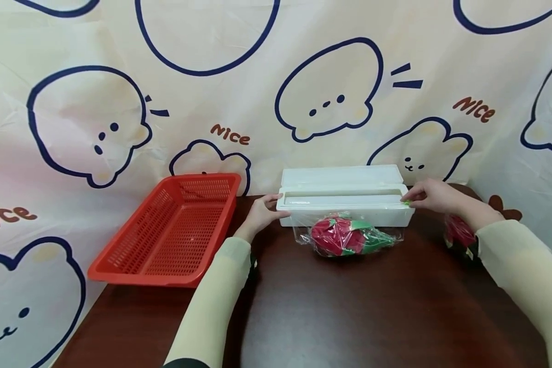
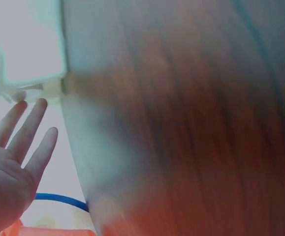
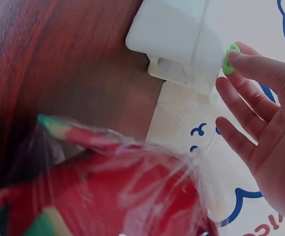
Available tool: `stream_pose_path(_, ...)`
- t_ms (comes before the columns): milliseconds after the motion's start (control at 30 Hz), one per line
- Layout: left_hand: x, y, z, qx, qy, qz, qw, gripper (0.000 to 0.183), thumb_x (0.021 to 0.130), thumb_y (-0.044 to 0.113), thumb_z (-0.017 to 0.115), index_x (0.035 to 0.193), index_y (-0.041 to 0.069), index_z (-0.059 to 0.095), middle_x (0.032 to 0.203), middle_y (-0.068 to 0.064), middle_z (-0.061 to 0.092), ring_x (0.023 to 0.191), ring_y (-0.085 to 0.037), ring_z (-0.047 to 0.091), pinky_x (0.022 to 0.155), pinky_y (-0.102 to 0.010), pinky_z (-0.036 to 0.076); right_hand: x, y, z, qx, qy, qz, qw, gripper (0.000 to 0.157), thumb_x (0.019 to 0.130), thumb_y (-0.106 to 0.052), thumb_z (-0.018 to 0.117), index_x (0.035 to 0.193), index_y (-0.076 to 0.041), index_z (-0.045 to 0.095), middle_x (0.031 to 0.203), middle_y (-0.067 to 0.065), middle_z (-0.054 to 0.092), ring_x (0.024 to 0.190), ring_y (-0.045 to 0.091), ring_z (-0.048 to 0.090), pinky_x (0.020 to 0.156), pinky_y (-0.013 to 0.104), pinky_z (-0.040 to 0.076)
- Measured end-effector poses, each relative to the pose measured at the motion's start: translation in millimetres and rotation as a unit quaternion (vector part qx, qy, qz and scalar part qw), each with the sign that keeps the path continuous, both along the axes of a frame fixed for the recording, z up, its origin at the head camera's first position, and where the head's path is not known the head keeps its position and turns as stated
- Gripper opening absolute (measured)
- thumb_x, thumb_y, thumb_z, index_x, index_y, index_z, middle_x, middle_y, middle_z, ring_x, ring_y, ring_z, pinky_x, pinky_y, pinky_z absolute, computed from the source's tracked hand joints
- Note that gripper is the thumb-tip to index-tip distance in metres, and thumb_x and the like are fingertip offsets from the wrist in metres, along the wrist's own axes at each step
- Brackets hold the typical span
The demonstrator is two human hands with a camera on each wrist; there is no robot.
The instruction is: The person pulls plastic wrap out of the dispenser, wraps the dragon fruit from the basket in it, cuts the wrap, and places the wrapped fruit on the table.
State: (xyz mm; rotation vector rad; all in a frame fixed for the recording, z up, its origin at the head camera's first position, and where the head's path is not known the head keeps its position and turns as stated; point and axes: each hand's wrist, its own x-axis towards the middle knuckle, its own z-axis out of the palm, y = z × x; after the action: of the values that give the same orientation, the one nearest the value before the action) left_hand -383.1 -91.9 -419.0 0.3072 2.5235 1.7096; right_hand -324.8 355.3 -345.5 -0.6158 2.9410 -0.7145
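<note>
A white cling film dispenser (image 1: 345,217) with its lid raised stands at the back of the table. My left hand (image 1: 259,214) holds its left end, the thumb at the front; in the left wrist view the other fingers (image 2: 29,130) stretch out straight. At the right end, my right hand (image 1: 434,197) pinches a small green slide cutter (image 3: 229,59) between thumb and forefinger, its remaining fingers spread. Clear film hangs from the dispenser's front over a red-and-green dragon fruit (image 1: 338,236). Another film-wrapped red-and-green fruit (image 3: 132,187) lies beneath my right forearm, partly hidden in the head view.
A red plastic basket (image 1: 207,255) with slotted sides stands at the left, its far end near the wall. A cream sheet (image 1: 331,153) printed with cartoon bears covers the walls behind. The dark brown table (image 1: 349,306) stretches towards me.
</note>
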Motion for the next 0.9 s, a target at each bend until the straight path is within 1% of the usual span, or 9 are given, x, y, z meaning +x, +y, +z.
stream_pose_path(67, 0.9, 0.2, 0.4, 0.003, -0.007, -0.006, 1.0, 0.06, 0.08, 0.016, 0.082, 0.134, 0.009, 0.058, 0.131, -0.013, 0.059, 0.117, -0.024, 0.057, 0.094, -0.039, 0.048, 2.4, 0.2, -1.6, -0.009, 0.0, -0.006, 1.0, 0.017, 0.089, -0.003, 0.069, 0.105, -0.001, 0.074, 0.093, 0.008, 0.066, 0.084, 0.024, 0.058, 0.07, 0.036, 0.052)
stream_pose_path(233, 2.8, -0.9, 5.6, 0.001, -0.006, -0.015, 0.9999, 0.055, 0.086, 0.018, 0.076, 0.136, 0.008, 0.056, 0.135, -0.014, 0.056, 0.124, -0.026, 0.052, 0.099, -0.042, 0.044, 8.4, -0.2, -2.0, -0.009, 0.015, -0.024, 1.0, 0.021, 0.093, -0.011, 0.066, 0.109, 0.002, 0.071, 0.105, 0.02, 0.066, 0.094, 0.033, 0.059, 0.078, 0.05, 0.051)
stream_pose_path(300, 4.3, -1.4, 8.1, -0.008, 0.005, -0.015, 0.9998, 0.051, 0.088, 0.022, 0.074, 0.135, 0.008, 0.057, 0.135, -0.013, 0.056, 0.124, -0.026, 0.051, 0.1, -0.042, 0.043, 11.5, 0.0, -1.7, -0.011, 0.016, -0.038, 0.999, 0.026, 0.095, -0.015, 0.065, 0.111, 0.004, 0.069, 0.11, 0.024, 0.064, 0.098, 0.037, 0.058, 0.082, 0.055, 0.049)
stream_pose_path(400, 6.4, -2.3, 10.2, -0.018, 0.038, -0.007, 0.9991, 0.046, 0.091, 0.025, 0.07, 0.132, 0.008, 0.059, 0.132, -0.012, 0.058, 0.121, -0.026, 0.053, 0.099, -0.041, 0.044, 16.8, -0.8, -1.7, -0.018, 0.019, -0.062, 0.998, 0.031, 0.096, -0.02, 0.063, 0.116, 0.004, 0.066, 0.113, 0.027, 0.061, 0.103, 0.04, 0.056, 0.085, 0.059, 0.046)
stream_pose_path(533, 14.7, -3.9, 12.7, -0.023, 0.103, 0.012, 0.9944, 0.038, 0.092, 0.022, 0.069, 0.126, 0.007, 0.064, 0.126, -0.014, 0.062, 0.115, -0.029, 0.057, 0.096, -0.041, 0.047, 22.8, -5.8, -6.2, -0.038, 0.036, -0.079, 0.996, 0.034, 0.097, -0.024, 0.062, 0.118, 0.003, 0.065, 0.112, 0.024, 0.061, 0.102, 0.039, 0.057, 0.086, 0.059, 0.047)
stream_pose_path(633, 21.5, -3.2, 16.8, -0.023, 0.148, 0.017, 0.9886, 0.031, 0.091, 0.017, 0.07, 0.12, 0.006, 0.067, 0.121, -0.015, 0.064, 0.111, -0.033, 0.06, 0.094, -0.046, 0.048, 24.5, -11.3, -12.5, -0.047, 0.054, -0.079, 0.994, 0.033, 0.096, -0.025, 0.064, 0.116, 0.001, 0.067, 0.11, 0.021, 0.061, 0.098, 0.036, 0.057, 0.085, 0.056, 0.049)
stream_pose_path(700, 24.1, -0.5, 19.4, -0.022, 0.172, 0.011, 0.9848, 0.028, 0.091, 0.013, 0.07, 0.117, 0.006, 0.069, 0.117, -0.016, 0.066, 0.108, -0.034, 0.061, 0.093, -0.048, 0.048, 24.2, -14.4, -17.9, -0.048, 0.064, -0.079, 0.994, 0.032, 0.094, -0.025, 0.067, 0.115, 0.0, 0.068, 0.109, 0.019, 0.061, 0.096, 0.035, 0.056, 0.083, 0.052, 0.049)
stream_pose_path(800, 24.6, 6.0, 20.6, -0.031, 0.202, -0.012, 0.9789, 0.027, 0.09, 0.011, 0.071, 0.116, 0.004, 0.068, 0.113, -0.015, 0.068, 0.106, -0.031, 0.062, 0.093, -0.049, 0.047, 22.0, -17.2, -26.4, -0.047, 0.081, -0.082, 0.992, 0.03, 0.091, -0.023, 0.071, 0.113, -0.002, 0.07, 0.108, 0.017, 0.061, 0.089, 0.032, 0.052, 0.075, 0.045, 0.047)
stream_pose_path(900, 23.4, 12.3, 18.0, -0.054, 0.206, -0.035, 0.9764, 0.031, 0.088, 0.012, 0.073, 0.118, 0.004, 0.068, 0.112, -0.014, 0.068, 0.105, -0.027, 0.062, 0.093, -0.045, 0.048, 19.1, -19.1, -33.5, -0.052, 0.087, -0.084, 0.991, 0.028, 0.089, -0.02, 0.073, 0.111, -0.002, 0.07, 0.107, 0.017, 0.061, 0.086, 0.03, 0.049, 0.071, 0.042, 0.044)
